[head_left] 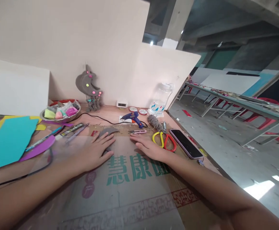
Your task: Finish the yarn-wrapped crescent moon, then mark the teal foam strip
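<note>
Both my hands lie flat on a sheet of brown cardboard (130, 188) printed with green characters. My left hand (95, 151) rests open, its fingers spread over a grey curved cardboard piece (109, 131). My right hand (146, 147) lies open beside it, fingers stretched toward a pink utility knife (138, 131). Just right of my right hand are yellow and red scissors (164, 140) and a phone (186, 143) in a lilac case.
A blue glue gun (133, 118) with a black cord, a ball of twine (154, 122) and a plastic jar (161, 100) stand behind. At left lie teal foam sheets (8, 140), pens, a metal bowl (60, 113) of coloured bits and a grey moon ornament (88, 84). The table edge drops off at right.
</note>
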`<state>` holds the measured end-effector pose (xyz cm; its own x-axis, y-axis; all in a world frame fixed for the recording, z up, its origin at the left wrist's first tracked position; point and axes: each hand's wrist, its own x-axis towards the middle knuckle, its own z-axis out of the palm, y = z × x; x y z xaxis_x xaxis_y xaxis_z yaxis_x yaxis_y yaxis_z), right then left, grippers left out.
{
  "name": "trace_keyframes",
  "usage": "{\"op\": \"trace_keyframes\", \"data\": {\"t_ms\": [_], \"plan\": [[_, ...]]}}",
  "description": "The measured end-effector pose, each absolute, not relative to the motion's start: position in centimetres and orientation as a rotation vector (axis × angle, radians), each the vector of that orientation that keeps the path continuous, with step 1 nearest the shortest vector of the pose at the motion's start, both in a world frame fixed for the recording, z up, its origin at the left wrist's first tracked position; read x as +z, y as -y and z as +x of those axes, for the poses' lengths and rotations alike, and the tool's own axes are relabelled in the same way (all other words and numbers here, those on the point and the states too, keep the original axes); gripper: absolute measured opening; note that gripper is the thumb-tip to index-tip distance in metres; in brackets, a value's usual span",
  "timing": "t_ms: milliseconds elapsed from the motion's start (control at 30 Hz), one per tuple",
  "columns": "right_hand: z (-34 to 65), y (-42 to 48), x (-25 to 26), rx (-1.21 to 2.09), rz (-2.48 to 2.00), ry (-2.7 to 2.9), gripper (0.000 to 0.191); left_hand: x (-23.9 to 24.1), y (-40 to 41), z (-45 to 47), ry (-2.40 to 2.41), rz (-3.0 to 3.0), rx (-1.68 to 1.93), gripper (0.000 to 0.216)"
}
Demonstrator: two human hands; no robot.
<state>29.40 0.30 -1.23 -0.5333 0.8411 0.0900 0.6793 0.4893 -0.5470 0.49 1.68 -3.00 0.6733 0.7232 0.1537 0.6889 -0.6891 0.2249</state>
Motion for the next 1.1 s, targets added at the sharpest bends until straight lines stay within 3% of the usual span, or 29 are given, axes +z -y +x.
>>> {"op": "trace_keyframes", "data": {"t_ms": [133, 233, 300, 367, 433, 500, 567, 700, 767, 833, 967, 1100], "plan": [[28.4, 0.2, 0.1, 0.673, -1.165, 2.589, 0.064, -3.3, -2.5, 0.4, -1.237, 2.702, 0.326, 0.059], [28.8, 2.3, 2.0, 1.229, -0.866, 2.668, 0.056, -3.1, -2.3, 0.4, -1.248, 2.684, 0.348, 0.060], [29.2, 3.1, 2.7, 1.517, -0.832, 2.524, 0.072, -2.7, -2.0, 0.3, -1.216, 2.697, 0.377, 0.058], [29.1, 3.0, 2.5, 1.419, -0.968, 2.371, 0.065, -2.3, -1.6, 0.2, -1.113, 2.734, 0.382, 0.051], [28.1, 2.3, 1.6, 1.093, -1.160, 2.394, 0.060, -1.6, -1.4, 0.1, -0.999, 2.763, 0.373, 0.045], [26.1, 1.6, 0.8, 0.824, -1.255, 2.496, 0.065, -0.9, -1.2, -0.2, -0.995, 2.764, 0.400, 0.041], [23.8, 1.5, 0.6, 0.777, -1.208, 2.567, 0.065, -0.1, -1.1, -0.7, -1.074, 2.765, 0.447, 0.038], [21.4, 3.1, 1.7, 1.315, -0.921, 2.502, 0.057, 0.5, -1.3, -2.1, -1.209, 2.772, 0.493, 0.036], [22.0, 3.9, 2.1, 1.538, -0.983, 2.189, 0.070, 0.3, -1.6, -2.5, -1.216, 2.776, 0.482, 0.034], [23.3, 4.1, 1.9, 1.427, -1.145, 2.008, 0.066, -0.2, -2.0, -2.7, -1.250, 2.772, 0.466, 0.037], [25.1, 2.6, 0.2, 0.675, -1.313, 2.350, 0.054, -1.1, -2.3, -2.1, -1.189, 2.810, 0.391, 0.047], [25.4, 0.3, -1.6, 0.419, -1.300, 2.482, 0.050, -1.2, 0.4, -0.1, -0.943, 2.792, 0.284, 0.054]]}}
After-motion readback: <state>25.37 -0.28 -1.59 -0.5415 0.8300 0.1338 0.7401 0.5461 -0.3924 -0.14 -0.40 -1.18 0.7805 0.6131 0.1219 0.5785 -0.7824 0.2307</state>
